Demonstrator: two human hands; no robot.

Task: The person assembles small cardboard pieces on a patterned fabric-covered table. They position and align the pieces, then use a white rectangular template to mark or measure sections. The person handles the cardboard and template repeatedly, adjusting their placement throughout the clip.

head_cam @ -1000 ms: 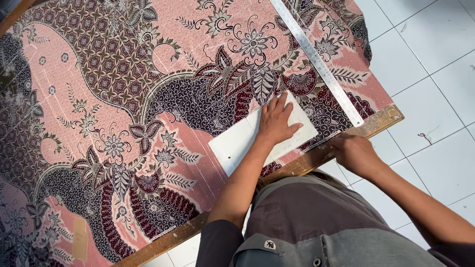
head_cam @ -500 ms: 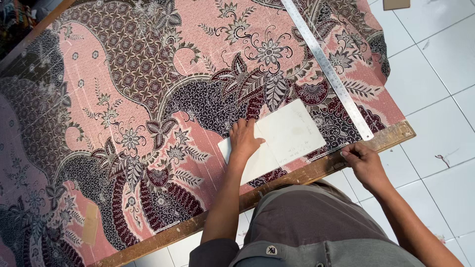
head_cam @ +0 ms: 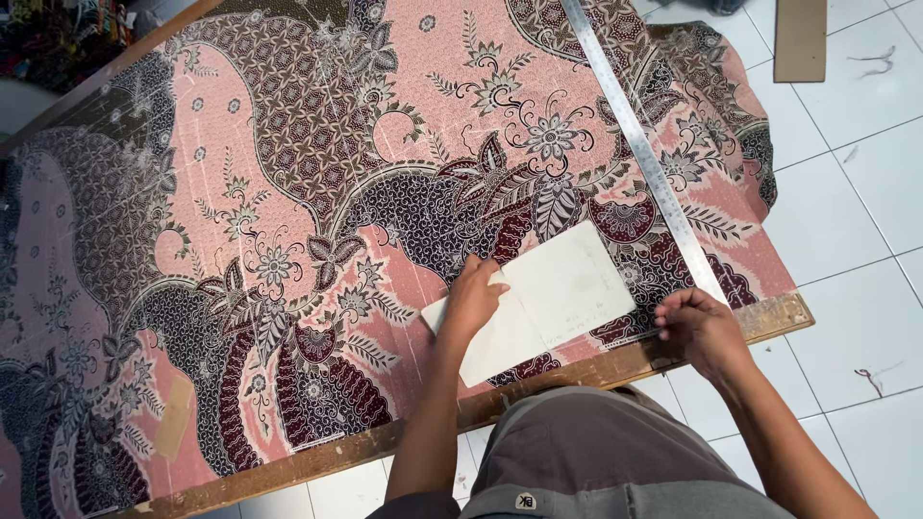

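Left hand: the left hand (head_cam: pixel 473 300) lies palm-down, fingers spread flat on the left part of the white card (head_cam: pixel 538 298), gripping nothing; the pressing likely pins the card against the cloth.
White card: a pale rectangle, tilted, in the lower middle of the frame, lying on the patterned cloth (head_cam: pixel 317 192), its near corner close to the wooden edge.
Right hand: the right hand (head_cam: pixel 700 327) sits at lower right, fingers curled in and narrow, at the near end of the metal ruler (head_cam: pixel 639 144); whether they pinch anything I cannot tell.
Ruler: long and flat, running from top centre down to the right hand, just beside the card's right corner.
Tabletop: the tabletop (head_cam: pixel 586 370) shows only as a worn wooden strip along the near edge; the cloth covers the rest.
Floor: white floor tiles (head_cam: pixel 856 192) at right, a brown cardboard piece (head_cam: pixel 800 38) in the upper right corner.
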